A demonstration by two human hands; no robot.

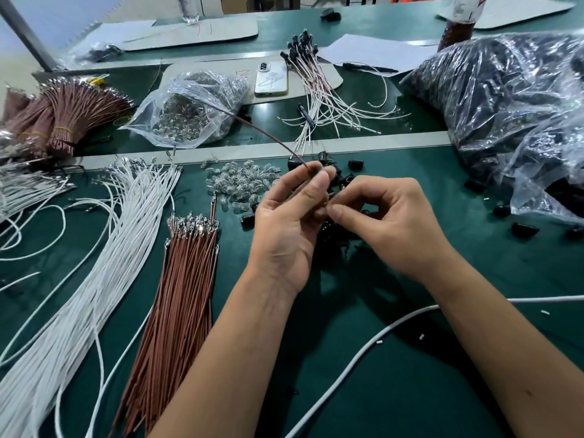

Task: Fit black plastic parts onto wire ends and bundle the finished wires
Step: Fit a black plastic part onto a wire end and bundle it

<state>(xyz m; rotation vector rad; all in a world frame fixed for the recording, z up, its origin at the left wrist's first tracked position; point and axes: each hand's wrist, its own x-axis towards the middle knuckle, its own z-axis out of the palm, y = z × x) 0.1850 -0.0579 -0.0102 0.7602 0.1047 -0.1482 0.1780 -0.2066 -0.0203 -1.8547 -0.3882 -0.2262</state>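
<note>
My left hand is raised over the green table, pinching a brown wire between thumb and fingertips; the wire runs up and to the left. My right hand meets it from the right, fingers curled, thumb and forefinger pinched at the wire's end; what they hold is hidden. Loose black plastic parts lie under and behind both hands. A bundle of brown wires and a sheaf of white wires lie to the left. Finished wires with black ends lie farther back.
Small glass bulbs are heaped just behind my left hand. An open clear bag of bulbs sits behind, a phone beside it. A large plastic bag of black parts fills the right. Tied brown wire bundles lie far left. A white cable crosses the front.
</note>
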